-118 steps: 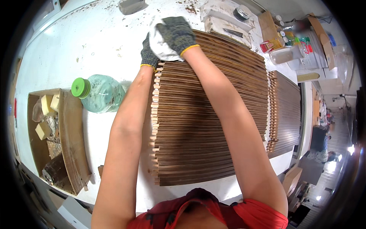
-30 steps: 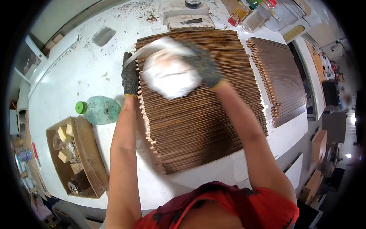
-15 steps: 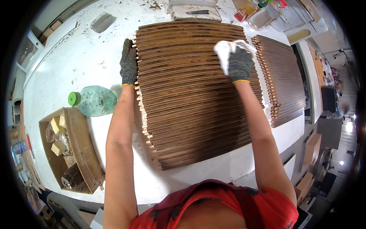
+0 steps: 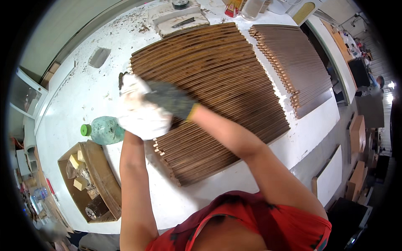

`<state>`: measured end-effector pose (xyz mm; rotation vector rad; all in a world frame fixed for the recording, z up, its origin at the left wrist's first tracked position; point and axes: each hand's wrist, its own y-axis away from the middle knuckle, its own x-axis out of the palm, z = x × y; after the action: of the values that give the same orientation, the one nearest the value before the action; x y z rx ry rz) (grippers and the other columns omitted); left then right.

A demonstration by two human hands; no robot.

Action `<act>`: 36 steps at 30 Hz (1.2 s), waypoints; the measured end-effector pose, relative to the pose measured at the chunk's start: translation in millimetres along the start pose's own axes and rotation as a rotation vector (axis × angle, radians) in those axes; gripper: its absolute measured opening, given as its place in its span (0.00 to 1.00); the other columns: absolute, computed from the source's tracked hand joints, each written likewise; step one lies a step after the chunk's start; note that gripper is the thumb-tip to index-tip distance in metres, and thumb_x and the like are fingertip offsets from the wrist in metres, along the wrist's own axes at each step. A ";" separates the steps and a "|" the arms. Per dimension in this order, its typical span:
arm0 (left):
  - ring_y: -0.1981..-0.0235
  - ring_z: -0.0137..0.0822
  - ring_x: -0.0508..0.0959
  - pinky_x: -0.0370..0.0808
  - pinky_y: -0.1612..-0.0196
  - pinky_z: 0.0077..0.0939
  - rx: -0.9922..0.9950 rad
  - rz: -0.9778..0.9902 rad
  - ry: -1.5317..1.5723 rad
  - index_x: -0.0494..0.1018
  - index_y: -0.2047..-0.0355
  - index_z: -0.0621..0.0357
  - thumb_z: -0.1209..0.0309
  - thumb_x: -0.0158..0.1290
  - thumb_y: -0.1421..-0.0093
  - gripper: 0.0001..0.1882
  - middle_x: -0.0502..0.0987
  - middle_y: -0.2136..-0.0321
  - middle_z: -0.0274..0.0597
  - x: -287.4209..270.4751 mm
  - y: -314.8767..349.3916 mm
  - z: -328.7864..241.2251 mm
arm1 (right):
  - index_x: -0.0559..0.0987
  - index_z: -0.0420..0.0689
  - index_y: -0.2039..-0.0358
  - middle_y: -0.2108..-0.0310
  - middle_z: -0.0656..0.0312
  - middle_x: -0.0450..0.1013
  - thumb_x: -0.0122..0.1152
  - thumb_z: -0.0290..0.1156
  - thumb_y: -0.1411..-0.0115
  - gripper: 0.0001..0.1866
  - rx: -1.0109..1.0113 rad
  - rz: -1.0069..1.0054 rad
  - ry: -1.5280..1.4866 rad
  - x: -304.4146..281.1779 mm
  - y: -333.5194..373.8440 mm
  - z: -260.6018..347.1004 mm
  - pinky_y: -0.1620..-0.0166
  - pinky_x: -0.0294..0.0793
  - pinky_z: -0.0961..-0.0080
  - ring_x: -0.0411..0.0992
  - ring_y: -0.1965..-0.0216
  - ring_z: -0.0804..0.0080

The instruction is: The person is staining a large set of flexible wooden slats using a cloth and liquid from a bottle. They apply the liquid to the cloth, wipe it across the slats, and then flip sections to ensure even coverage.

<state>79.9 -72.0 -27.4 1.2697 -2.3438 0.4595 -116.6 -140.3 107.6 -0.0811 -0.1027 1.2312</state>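
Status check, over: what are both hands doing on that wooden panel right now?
Right hand, gloved, presses white cloth on slatted wood panel. Left hand mostly hidden behind cloth, at panel's edge. Green-capped bottle beside it, apart.

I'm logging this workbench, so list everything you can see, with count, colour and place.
slat panel: one, brown wood, middle of the table
second slat panel: one, darker brown, right of the first
table: one, white, under everything
bottle: one, clear with green cap, lying left of the panel
cardboard box: one, brown, lower left, holds small pale blocks
cloth: one, white, on the panel's left edge
right hand: dark glove, pressing the cloth
left hand: mostly hidden behind the cloth, at the panel's left edge
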 end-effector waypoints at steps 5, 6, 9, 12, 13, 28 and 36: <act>0.82 0.19 0.66 0.64 0.82 0.14 -0.372 -0.137 -0.159 0.73 0.53 0.52 0.52 0.48 0.35 0.19 0.74 0.74 0.28 20.9 53.2 -51.3 | 0.74 0.39 0.49 0.57 0.50 0.75 0.59 0.45 0.40 0.26 -0.114 -0.502 0.809 -227.9 132.8 -49.0 0.53 0.75 0.63 0.75 0.57 0.62; 0.75 0.22 0.69 0.68 0.75 0.17 -0.318 -0.118 -0.181 0.71 0.49 0.53 0.50 0.49 0.36 0.24 0.75 0.68 0.32 23.2 68.9 -51.8 | 0.75 0.37 0.51 0.55 0.44 0.74 0.58 0.48 0.41 0.27 0.040 -0.701 0.940 -256.1 139.6 -35.4 0.49 0.72 0.60 0.74 0.53 0.59; 0.50 0.34 0.71 0.67 0.45 0.28 -0.335 -0.068 -0.277 0.60 0.37 0.57 0.45 0.45 0.35 0.35 0.71 0.48 0.43 41.0 86.4 -44.8 | 0.70 0.37 0.44 0.48 0.41 0.70 0.56 0.56 0.43 0.37 0.196 -0.787 1.586 -265.8 156.1 -54.4 0.42 0.63 0.53 0.68 0.46 0.47; 0.51 0.35 0.72 0.69 0.46 0.27 -0.192 -0.041 -0.196 0.59 0.36 0.58 0.43 0.39 0.33 0.36 0.71 0.47 0.44 25.5 89.1 -39.8 | 0.67 0.38 0.42 0.46 0.42 0.68 0.53 0.58 0.42 0.38 0.248 -0.799 1.738 -212.6 119.9 -66.2 0.40 0.60 0.52 0.65 0.44 0.44; 0.49 0.36 0.71 0.68 0.45 0.28 -0.365 -0.042 -0.235 0.57 0.35 0.56 0.42 0.34 0.32 0.36 0.69 0.46 0.45 39.3 88.9 -53.2 | 0.67 0.39 0.42 0.45 0.44 0.67 0.52 0.58 0.41 0.37 0.142 -0.751 1.898 -195.3 120.5 -79.0 0.40 0.60 0.51 0.65 0.43 0.47; 0.37 0.40 0.60 0.53 0.33 0.36 -0.158 0.023 0.100 0.51 0.33 0.57 0.50 0.30 0.29 0.31 0.58 0.35 0.46 3.8 72.6 -36.6 | 0.73 0.41 0.45 0.49 0.51 0.73 0.64 0.44 0.44 0.29 0.036 0.070 0.145 26.0 34.4 -8.0 0.47 0.70 0.69 0.72 0.51 0.59; 0.50 0.32 0.68 0.64 0.44 0.25 -0.651 -0.108 -0.339 0.57 0.35 0.55 0.47 0.35 0.31 0.32 0.65 0.42 0.39 64.9 140.6 -82.4 | 0.69 0.39 0.45 0.53 0.41 0.72 0.58 0.52 0.42 0.33 0.135 -0.742 1.545 -300.4 233.1 -61.8 0.51 0.73 0.53 0.72 0.51 0.48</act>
<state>-53.0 -4.4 64.9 1.1924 -2.3631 -0.5599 -426.2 -346.9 8.5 -0.7711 1.1884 0.1904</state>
